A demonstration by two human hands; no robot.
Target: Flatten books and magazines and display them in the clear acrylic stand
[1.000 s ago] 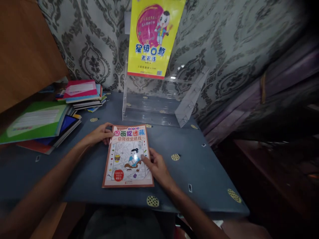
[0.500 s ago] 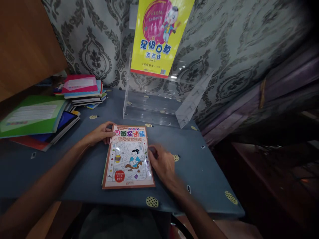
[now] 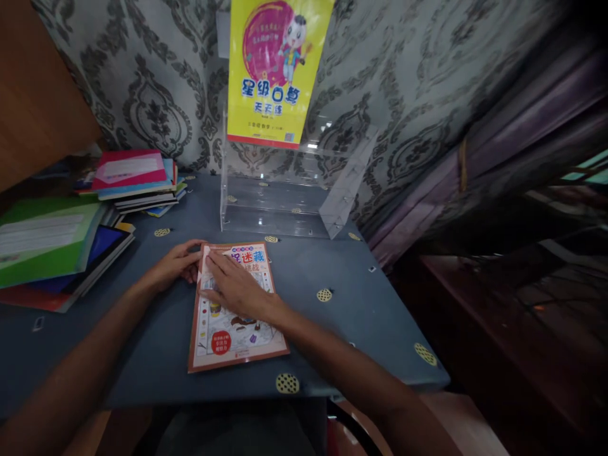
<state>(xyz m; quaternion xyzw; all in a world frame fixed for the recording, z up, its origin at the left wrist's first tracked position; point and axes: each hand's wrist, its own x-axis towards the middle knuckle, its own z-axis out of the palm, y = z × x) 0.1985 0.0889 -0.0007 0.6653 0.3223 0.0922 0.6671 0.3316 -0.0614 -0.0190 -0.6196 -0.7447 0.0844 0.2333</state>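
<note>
Here, book (image 3: 244, 342): flat on the table (image 3: 304, 266), near side.
Right hand (image 3: 237, 288): spread over the cover; best pressed evenly.
Left hand (image 3: 178, 263): by the far-left corner, pinching or not, can't tell; steady that edge.

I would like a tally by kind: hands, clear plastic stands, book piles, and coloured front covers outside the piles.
Bare left hand, bare right hand: 2
Clear plastic stand: 1
Pink-topped pile, green-topped pile: 2
Yellow cover, reddish-bordered cover: 2
Total: 7
</note>
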